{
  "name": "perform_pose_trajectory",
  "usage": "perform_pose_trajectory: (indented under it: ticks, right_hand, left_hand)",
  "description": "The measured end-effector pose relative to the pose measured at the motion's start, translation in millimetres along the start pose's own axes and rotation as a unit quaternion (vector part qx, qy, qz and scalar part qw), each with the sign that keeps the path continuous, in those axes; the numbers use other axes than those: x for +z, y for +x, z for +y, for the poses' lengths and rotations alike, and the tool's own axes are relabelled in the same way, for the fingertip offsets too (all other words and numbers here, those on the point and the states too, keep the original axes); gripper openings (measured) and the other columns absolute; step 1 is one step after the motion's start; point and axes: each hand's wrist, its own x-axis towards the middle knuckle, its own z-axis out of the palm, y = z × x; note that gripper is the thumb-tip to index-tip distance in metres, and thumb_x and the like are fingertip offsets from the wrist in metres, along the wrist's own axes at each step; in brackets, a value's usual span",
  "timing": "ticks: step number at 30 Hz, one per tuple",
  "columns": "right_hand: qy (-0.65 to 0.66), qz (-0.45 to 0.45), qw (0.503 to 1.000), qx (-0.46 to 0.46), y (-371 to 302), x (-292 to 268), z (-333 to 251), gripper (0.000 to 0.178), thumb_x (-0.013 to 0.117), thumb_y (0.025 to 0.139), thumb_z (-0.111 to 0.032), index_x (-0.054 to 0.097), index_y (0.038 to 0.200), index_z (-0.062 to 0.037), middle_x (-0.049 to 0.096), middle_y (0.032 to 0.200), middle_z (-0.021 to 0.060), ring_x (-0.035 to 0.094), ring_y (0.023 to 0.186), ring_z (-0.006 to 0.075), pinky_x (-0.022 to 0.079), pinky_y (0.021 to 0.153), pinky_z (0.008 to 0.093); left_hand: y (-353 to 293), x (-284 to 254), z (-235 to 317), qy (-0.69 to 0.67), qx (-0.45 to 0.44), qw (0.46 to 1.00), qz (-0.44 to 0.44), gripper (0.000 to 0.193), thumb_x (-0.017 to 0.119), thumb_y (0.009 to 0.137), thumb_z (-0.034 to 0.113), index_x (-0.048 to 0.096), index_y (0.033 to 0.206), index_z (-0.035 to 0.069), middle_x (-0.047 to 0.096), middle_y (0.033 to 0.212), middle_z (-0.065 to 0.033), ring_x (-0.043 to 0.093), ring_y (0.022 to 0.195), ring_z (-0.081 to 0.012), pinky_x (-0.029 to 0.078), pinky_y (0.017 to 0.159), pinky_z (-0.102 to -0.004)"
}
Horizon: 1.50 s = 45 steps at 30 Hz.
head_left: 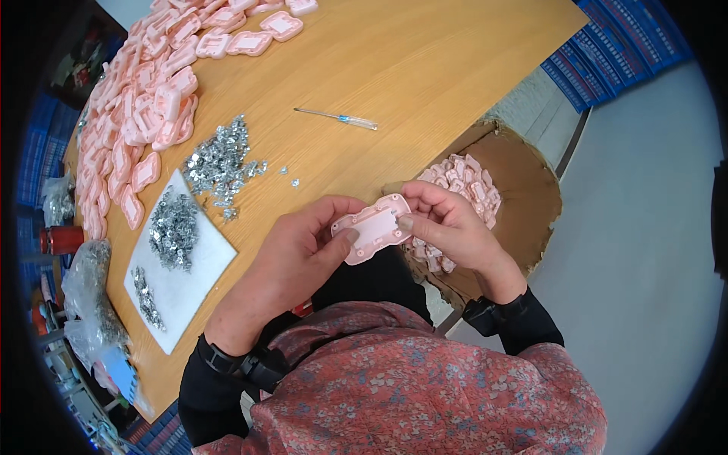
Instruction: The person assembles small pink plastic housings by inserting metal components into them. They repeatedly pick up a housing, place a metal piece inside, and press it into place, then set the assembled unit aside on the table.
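Between my hands is a pink plastic housing (373, 230) with a wavy outline, its hollow inner side facing up. My left hand (307, 239) grips its left end, thumb on the inner face. At the right end, my right hand (447, 224) pinches the rim, with the thumb near a small metal piece that is too small to make out well. The housing is held above my lap, just off the table edge. Small metal pieces (220, 159) lie heaped on the table, and more metal pieces (174, 231) rest on a white foam sheet (201, 292).
A large pile of pink housings (144, 114) covers the table's far left. A screwdriver (337, 118) lies on the wooden table (425, 61). Right of my lap stands a cardboard box (535, 197) holding pink housings (474, 186). Plastic bags (91, 292) sit along the left edge.
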Motion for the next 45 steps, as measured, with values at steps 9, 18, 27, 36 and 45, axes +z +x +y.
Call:
perform_pose_trajectory:
  ticks: [9,18,27,36,45]
  right_hand:
    - [-0.081,0.050,0.995,0.027,-22.9,-51.2,-5.0,0.035,0.060,0.100,-0.011,0.053,0.132,0.0007,0.066,0.111,0.0046,0.063,0.098,0.0093,0.054,0.084,0.0264]
    - [-0.152,0.146,0.972,0.106,-60.5,-111.5,18.4,0.037,0.062,0.100,-0.023,0.058,0.129,-0.0009,0.066,0.101,0.0012,0.062,0.086,0.0068,0.053,0.076,0.0239]
    - [-0.454,0.354,0.817,0.038,-88.8,-187.5,40.8,0.036,0.059,0.100,-0.021,0.059,0.131,-0.0020,0.065,0.106,0.0046,0.061,0.091,0.0108,0.052,0.080,0.0251]
    - [-0.490,0.214,0.819,-0.207,43.3,-47.7,-67.8,0.010,0.062,0.095,-0.003,0.067,0.102,0.0021,0.066,0.091,0.0047,0.061,0.081,0.0120,0.049,0.074,0.0252]
    - [-0.584,0.058,0.765,-0.266,140.2,2.5,-54.2,0.016,0.070,0.085,-0.012,0.067,0.100,-0.0052,0.066,0.091,0.0181,0.066,0.085,0.0359,0.054,0.076,0.0431]
  left_hand:
    - [-7.5,3.8,-22.4,-0.063,-0.007,0.996,0.055,0.036,0.050,0.105,0.014,0.051,0.140,0.003,0.066,0.101,-0.0046,0.063,0.087,-0.0098,0.053,0.078,-0.0246]
    - [-11.1,-3.2,-48.6,-0.114,-0.007,0.992,0.046,0.032,0.051,0.104,0.013,0.055,0.133,0.000,0.065,0.097,-0.0033,0.062,0.085,-0.0092,0.052,0.080,-0.0235]
    - [-19.8,-17.5,-56.2,-0.009,0.072,0.997,0.036,0.030,0.058,0.101,0.011,0.058,0.130,0.002,0.068,0.096,-0.0025,0.062,0.077,-0.0071,0.052,0.067,-0.0226]
    - [-32.7,-83.9,-45.0,0.175,0.210,0.951,0.143,0.030,0.067,0.095,0.013,0.063,0.123,0.004,0.071,0.091,-0.0088,0.062,0.064,-0.0142,0.051,0.059,-0.0280]
    - [109.1,-190.8,-3.0,0.436,0.210,0.811,0.330,0.037,0.058,0.090,0.010,0.061,0.126,0.006,0.059,0.126,-0.0184,0.058,0.117,-0.0325,0.048,0.101,-0.0429]
